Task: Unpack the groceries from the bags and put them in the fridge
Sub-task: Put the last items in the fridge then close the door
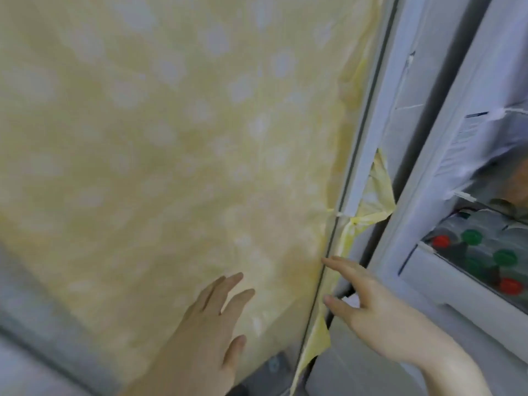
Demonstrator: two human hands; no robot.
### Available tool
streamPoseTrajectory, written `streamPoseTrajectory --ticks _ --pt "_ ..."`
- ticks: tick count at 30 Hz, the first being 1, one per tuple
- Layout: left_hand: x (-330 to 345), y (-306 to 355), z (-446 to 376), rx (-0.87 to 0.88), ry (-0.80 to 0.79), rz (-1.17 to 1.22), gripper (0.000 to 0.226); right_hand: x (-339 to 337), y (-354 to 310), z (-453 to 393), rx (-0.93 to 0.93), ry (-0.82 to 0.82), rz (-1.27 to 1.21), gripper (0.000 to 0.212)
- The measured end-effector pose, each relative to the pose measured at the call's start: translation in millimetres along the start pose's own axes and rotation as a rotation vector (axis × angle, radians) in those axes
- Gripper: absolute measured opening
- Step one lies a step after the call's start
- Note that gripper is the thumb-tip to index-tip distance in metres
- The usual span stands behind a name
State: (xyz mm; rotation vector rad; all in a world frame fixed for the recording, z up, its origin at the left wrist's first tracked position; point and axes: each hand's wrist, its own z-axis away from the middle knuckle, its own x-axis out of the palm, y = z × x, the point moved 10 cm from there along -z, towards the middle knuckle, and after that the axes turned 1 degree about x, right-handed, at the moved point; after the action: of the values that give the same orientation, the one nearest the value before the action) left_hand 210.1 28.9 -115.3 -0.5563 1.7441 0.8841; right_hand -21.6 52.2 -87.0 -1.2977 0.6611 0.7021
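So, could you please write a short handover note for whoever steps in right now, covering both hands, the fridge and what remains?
Left hand: open, fingers straight, over the yellow patterned cover on the fridge door, holding nothing.
Right hand: open, fingers spread at the door edge, thumb near the gap; no grip that I can confirm.
Fridge: the door stands ajar; a door shelf to the right holds bottles with red and green caps.
Done: cannot tell how much has been unpacked; no bags or groceries are in view.
Left: confirm the bags' state, and probably bring any remaining items to the fridge.
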Motion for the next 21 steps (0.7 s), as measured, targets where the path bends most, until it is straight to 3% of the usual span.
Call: streamPoseTrajectory --ticks 5,9,16,21 --pt "-13 -56 99 -0.306 -0.069 -0.016 0.062 95 -61 5 -0.215 -0.192 0.030 0.057" --pt "-31 -94 203 -0.522 -0.078 -0.019 0.070 161 -127 23 -0.360 -0.368 0.107 0.056" --pt "-68 -141 344 -0.806 0.172 -0.004 0.064 259 -240 60 -0.623 -0.511 0.300 0.063" --pt "-90 -161 455 -1.005 0.149 -0.030 0.062 355 -328 108 -0.774 -0.688 0.336 0.064"
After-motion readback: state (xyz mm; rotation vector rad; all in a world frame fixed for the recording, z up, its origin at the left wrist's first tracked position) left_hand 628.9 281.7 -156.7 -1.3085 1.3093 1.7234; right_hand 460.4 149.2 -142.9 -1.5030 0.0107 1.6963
